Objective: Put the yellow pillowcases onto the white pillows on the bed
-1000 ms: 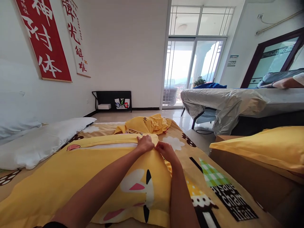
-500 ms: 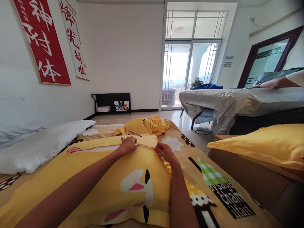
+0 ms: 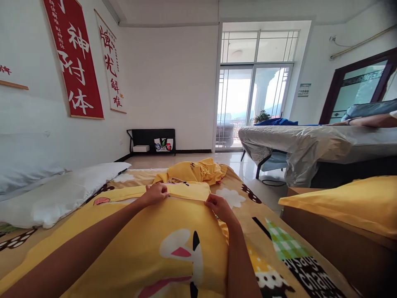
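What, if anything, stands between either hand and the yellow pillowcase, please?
Nothing visible does: the left hand and the right hand both grip the yellow pillowcase near its far edge. The crumpled yellow cloth lies beyond it and the white pillow off to the left, neither in between.

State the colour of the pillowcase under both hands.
The pillowcase is yellow, printed in white, pink and black; head view shows it.

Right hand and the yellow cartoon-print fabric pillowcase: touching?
Touching. The head view shows the right hand pinching the yellow cartoon-print fabric pillowcase near its far right corner, with no gap between.
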A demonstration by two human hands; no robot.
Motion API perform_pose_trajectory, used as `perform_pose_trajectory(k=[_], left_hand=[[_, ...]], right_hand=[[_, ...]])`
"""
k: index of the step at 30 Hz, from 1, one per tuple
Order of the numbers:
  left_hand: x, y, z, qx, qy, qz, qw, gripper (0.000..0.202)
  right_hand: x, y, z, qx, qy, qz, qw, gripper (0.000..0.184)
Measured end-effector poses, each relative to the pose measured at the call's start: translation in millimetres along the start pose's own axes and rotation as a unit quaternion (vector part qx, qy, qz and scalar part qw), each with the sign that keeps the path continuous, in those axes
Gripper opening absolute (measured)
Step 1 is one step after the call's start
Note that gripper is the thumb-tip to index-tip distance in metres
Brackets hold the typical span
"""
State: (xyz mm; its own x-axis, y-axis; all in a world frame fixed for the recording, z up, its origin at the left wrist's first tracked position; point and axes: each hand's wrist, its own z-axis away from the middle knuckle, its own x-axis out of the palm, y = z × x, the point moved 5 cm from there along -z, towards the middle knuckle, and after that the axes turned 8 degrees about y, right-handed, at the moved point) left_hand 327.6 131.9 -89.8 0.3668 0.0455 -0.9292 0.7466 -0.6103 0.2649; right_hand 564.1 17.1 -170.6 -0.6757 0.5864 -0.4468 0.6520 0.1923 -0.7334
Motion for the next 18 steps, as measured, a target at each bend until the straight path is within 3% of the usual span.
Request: perform_pose_trajectory(k=[4, 13, 18], left_hand=[[-6.0, -20, 2, -0.010, 0.021, -0.012, 1.000, 0.021], [-29.5, -97, 26, -0.045, 0.069, -0.042, 0.996, 0.027], [-27.5, -103, 26, -0.051, 0.078, -0.030, 0.995, 0.027]], right_hand=[[0, 0, -1, -0.001, -0.001, -0.002, 1.000, 0.022], [1, 0, -1, 0.003, -0.003, -0.008, 1.000, 0.022], [2, 4, -3, -0.003, -0.003, 0.027, 1.000, 0.024]])
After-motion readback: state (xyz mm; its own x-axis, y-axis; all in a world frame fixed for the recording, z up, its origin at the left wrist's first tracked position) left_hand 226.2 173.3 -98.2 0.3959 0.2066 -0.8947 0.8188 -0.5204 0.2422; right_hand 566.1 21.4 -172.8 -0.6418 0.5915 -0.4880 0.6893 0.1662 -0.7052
